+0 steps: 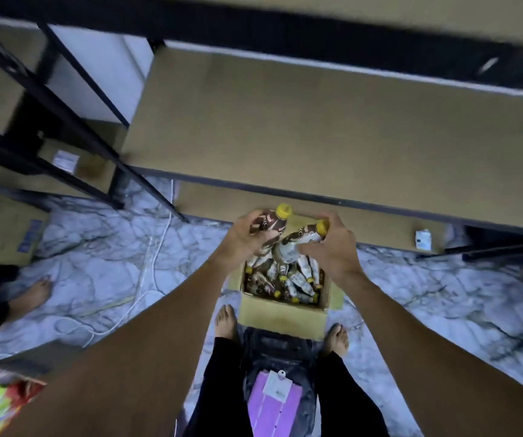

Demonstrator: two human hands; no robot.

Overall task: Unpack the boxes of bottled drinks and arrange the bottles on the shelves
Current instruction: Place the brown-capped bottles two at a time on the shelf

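Bottles (296, 238) held diagonal, yellow caps toward shelf (285, 121); box (282, 316) below

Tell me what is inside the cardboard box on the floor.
Jumbled bottles with yellow caps. The left hand and right hand, each gripping a lifted bottle, cover the far part of the box; anything beneath the top layer is hidden.

No text legible anywhere.
Left bottle (269, 222), gripped by left hand (247, 234): brown-and-white label, print blurred.
Right bottle (298, 242), gripped by right hand (332, 247): same label, unreadable.
Carton (1, 228) far left of left hand: blue print, smeared.
White tag (277, 384) below both hands: marks too small to read.
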